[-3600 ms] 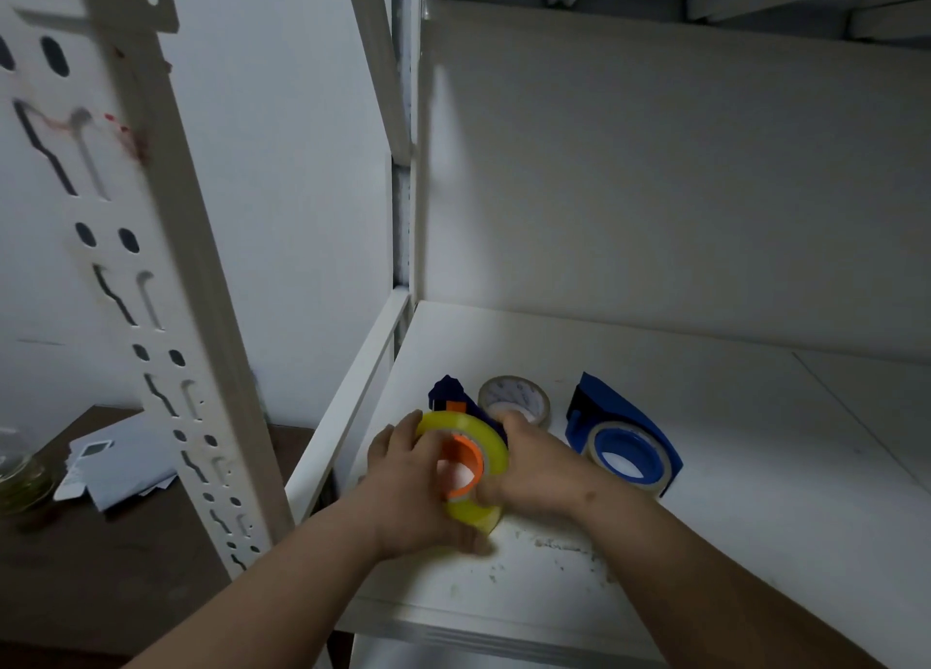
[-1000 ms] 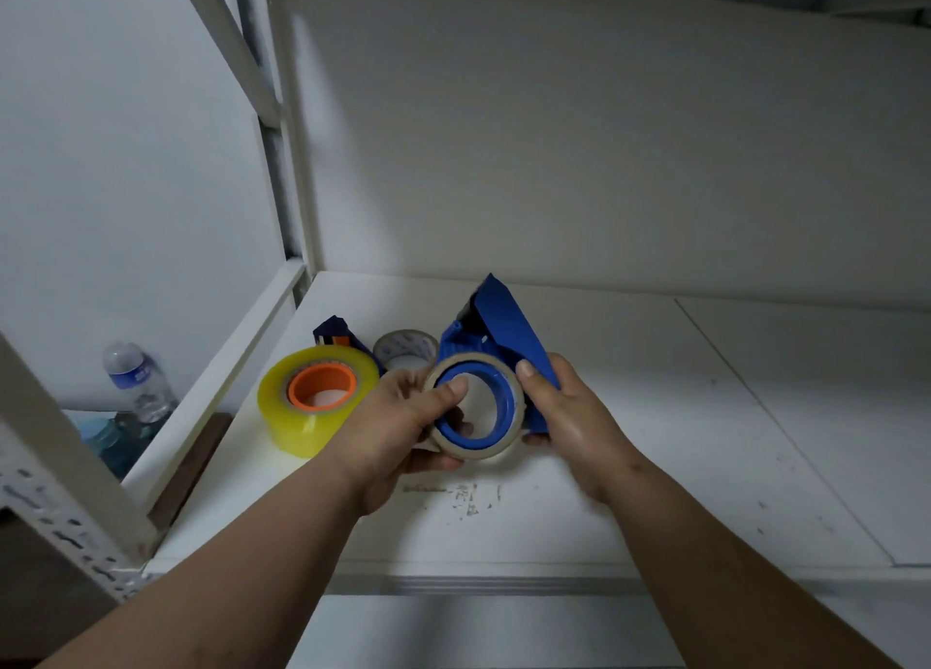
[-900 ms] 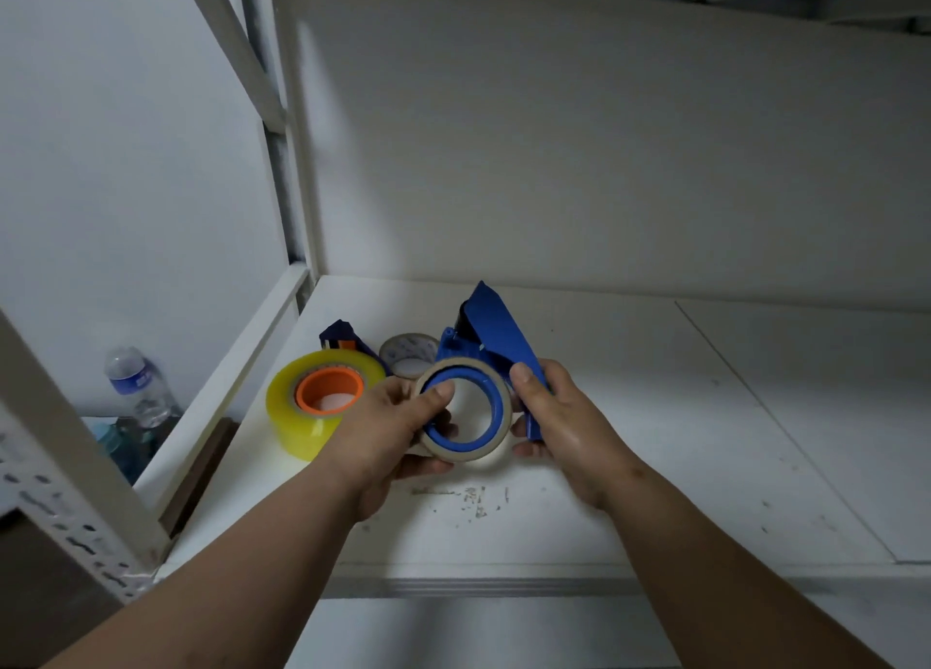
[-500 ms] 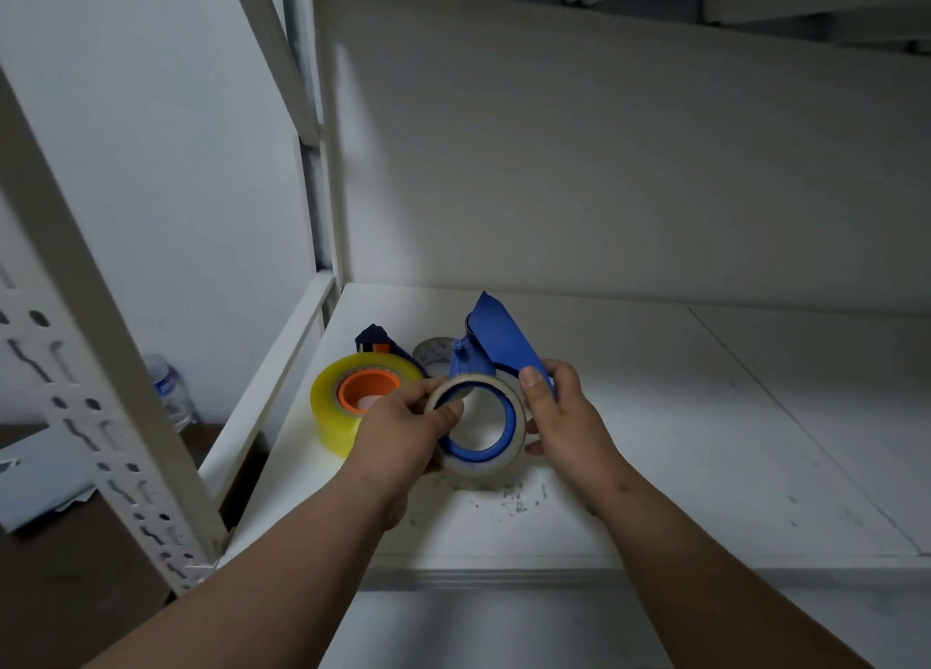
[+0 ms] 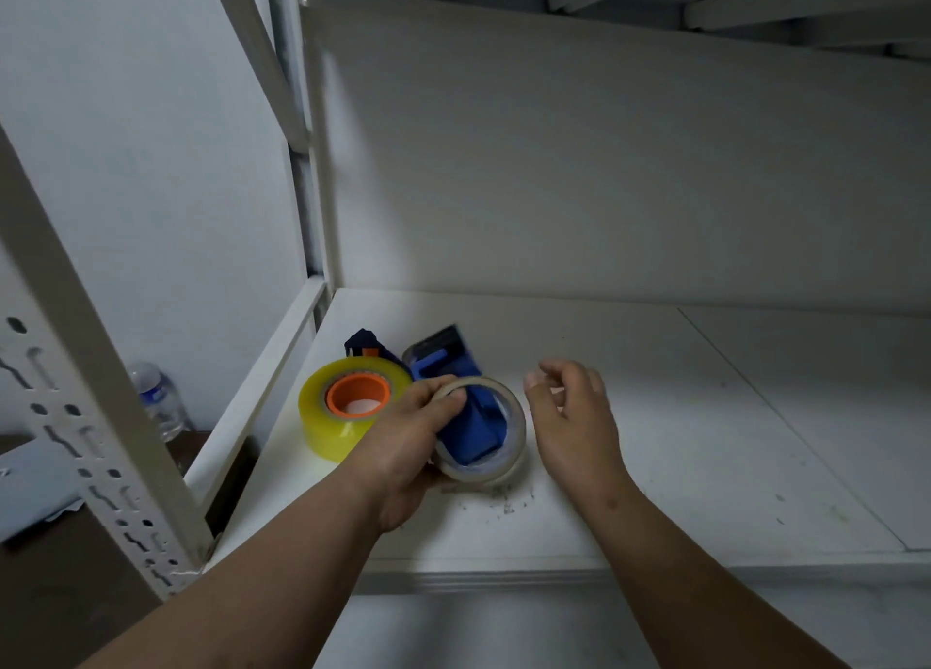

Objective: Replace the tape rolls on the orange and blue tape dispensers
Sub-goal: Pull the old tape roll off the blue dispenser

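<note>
While your left hand grips the pale tape roll on the blue dispenser near the shelf's front left corner, your right hand hovers beside it, fingers loosely spread, holding nothing.

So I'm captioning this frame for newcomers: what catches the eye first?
The fat yellow tape roll with an orange core lies flat at the white shelf's left end. Beside it, the left hand grips a thin beige tape roll on the blue dispenser, while the right hand hovers free.
</note>
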A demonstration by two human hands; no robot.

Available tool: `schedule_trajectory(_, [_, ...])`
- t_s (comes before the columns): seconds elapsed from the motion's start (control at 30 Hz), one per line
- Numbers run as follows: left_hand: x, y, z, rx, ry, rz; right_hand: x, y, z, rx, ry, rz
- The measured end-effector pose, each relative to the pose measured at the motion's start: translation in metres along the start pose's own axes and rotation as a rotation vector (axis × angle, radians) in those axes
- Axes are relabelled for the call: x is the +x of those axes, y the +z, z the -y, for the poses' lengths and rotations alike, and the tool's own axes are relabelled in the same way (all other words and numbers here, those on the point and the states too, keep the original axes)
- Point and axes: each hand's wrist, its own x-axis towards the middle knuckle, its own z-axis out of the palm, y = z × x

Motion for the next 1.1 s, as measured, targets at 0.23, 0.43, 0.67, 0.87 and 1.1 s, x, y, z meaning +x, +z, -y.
schedule_trajectory(0.23, [0.011,0.019,0.004,0.028,0.099,-0.019,0.010,-0.010,-0.010,-0.135,-0.163,0.272])
schedule_trajectory(0.43, [0.021,0.028,-0.006,0.043,0.098,-0.178,0.031,-0.021,-0.035,-0.084,-0.026,0.208])
schedule_trajectory(0.67, [0.035,0.022,-0.008,0.224,0.187,-0.349,0.069,-0.032,-0.062,-0.080,0.258,0.236])
schedule_trajectory(0.87, [0.035,0.018,-0.011,0.216,0.305,-0.349,0.089,-0.018,-0.065,-0.126,0.354,0.360])
schedule_trajectory(1.1, [0.046,0.009,-0.015,0.284,0.355,-0.299,0.108,0.011,-0.061,0.086,0.504,0.273])
